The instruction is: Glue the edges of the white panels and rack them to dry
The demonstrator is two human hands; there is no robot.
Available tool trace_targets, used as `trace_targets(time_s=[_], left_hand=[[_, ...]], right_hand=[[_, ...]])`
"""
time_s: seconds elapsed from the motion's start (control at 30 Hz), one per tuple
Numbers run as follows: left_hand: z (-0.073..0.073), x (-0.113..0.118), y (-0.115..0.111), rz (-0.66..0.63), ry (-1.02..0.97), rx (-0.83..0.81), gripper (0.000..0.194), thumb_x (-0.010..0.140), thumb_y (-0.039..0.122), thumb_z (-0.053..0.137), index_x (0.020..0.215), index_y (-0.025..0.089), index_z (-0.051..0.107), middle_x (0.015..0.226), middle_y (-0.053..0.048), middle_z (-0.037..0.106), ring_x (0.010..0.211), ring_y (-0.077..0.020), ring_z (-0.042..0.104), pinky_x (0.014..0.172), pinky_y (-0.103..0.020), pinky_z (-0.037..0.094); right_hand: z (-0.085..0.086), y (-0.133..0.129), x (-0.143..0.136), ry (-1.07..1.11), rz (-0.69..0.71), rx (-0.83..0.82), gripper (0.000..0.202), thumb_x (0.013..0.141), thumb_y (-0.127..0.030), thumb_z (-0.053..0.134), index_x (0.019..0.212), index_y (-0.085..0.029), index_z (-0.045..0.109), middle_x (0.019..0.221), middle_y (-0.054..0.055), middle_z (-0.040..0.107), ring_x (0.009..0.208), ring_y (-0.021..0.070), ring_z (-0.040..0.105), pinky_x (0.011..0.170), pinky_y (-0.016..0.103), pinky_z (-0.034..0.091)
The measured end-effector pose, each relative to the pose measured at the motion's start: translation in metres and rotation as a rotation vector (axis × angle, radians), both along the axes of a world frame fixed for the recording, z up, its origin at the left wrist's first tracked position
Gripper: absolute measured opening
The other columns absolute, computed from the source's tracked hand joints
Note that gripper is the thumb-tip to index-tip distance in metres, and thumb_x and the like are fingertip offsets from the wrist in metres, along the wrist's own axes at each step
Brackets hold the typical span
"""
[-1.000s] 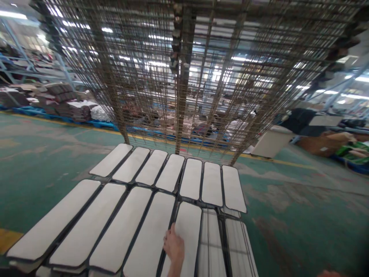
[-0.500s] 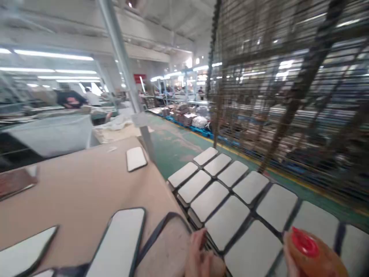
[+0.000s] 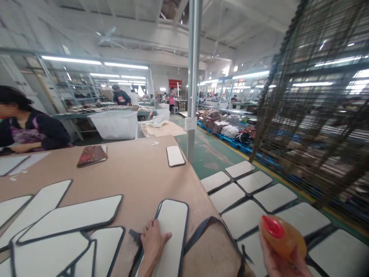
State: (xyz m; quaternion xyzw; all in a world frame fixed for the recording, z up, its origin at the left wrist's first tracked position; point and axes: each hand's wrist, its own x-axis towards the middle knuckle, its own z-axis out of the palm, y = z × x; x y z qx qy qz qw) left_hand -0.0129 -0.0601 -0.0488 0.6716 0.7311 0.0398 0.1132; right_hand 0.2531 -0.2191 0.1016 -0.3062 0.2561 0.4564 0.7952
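Observation:
My left hand [image 3: 152, 242] lies over the left edge of a long white panel [image 3: 173, 231] with rounded corners and a dark rim. Its thumb is spread across the white face; a ring shows on one finger. A dark strip pokes out left of the fingers. My right hand [image 3: 272, 256] is wrapped around a squeeze bottle [image 3: 291, 242] with amber contents and a red cap, tilted above the rows of panels [image 3: 245, 219] at the right. A dark fabric strip [image 3: 201, 231] curves from the long panel toward the table's right edge.
Several overlapping dark-rimmed panels [image 3: 72, 215] lie on the brown table [image 3: 138, 165] at left. A small panel [image 3: 175, 156] and a reddish-brown patterned item [image 3: 92, 155] sit farther back. A co-worker [image 3: 34, 127] is at far left. A metal post [image 3: 193, 77] and wire-mesh rack [image 3: 302, 115] stand ahead and right.
The view has turned left, bringing the co-worker and more panels into sight. My left hand has moved from the table's right edge onto the long panel. The bottle stays in my right hand.

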Motion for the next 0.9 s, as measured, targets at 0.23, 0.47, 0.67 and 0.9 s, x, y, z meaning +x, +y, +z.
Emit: trace_targets(time_s=[0.23, 0.47, 0.67, 0.9], left_hand=[[-0.003, -0.005, 0.007, 0.078, -0.123, -0.048, 0.063, 0.078, 0.039, 0.051, 0.130, 0.005, 0.038, 0.125, -0.021, 0.046, 0.111, -0.0321, 0.046, 0.084, -0.036, 0.038], [-0.003, -0.003, 0.004, 0.063, -0.226, -0.024, 0.051, 0.073, 0.023, 0.058, 0.121, 0.010, 0.049, 0.128, -0.018, 0.044, 0.114, -0.0340, 0.043, 0.086, -0.043, 0.038], [0.007, 0.005, 0.011, -0.001, -0.623, 0.022, 0.059, 0.073, 0.024, 0.052, 0.126, 0.006, 0.034, 0.115, -0.017, 0.055, 0.106, -0.0274, 0.054, 0.088, -0.038, 0.043], [0.085, 0.018, 0.015, -0.338, -0.930, -0.151, 0.049, 0.079, 0.052, 0.042, 0.112, 0.020, 0.057, 0.108, -0.006, 0.064, 0.108, -0.0257, 0.053, 0.093, -0.035, 0.041]], right_hand=[[0.010, 0.033, -0.025, 0.050, 0.031, 0.021, 0.036, 0.092, -0.034, 0.037, 0.118, -0.017, 0.055, 0.095, 0.009, 0.071, 0.075, 0.0235, 0.069, 0.053, 0.030, 0.061], [0.012, 0.051, -0.029, 0.032, 0.033, 0.031, 0.037, 0.090, -0.036, 0.042, 0.120, -0.017, 0.053, 0.099, 0.008, 0.070, 0.082, 0.0228, 0.068, 0.056, 0.028, 0.061], [0.000, 0.069, -0.020, -0.140, 0.076, 0.106, 0.034, 0.088, -0.035, 0.044, 0.111, -0.014, 0.059, 0.101, 0.010, 0.069, 0.091, 0.0214, 0.066, 0.069, 0.029, 0.059], [0.006, 0.076, 0.004, -0.392, 0.099, 0.409, 0.029, 0.064, -0.025, 0.075, 0.092, -0.020, 0.068, 0.091, 0.005, 0.072, 0.083, 0.0189, 0.068, 0.072, 0.026, 0.057]])
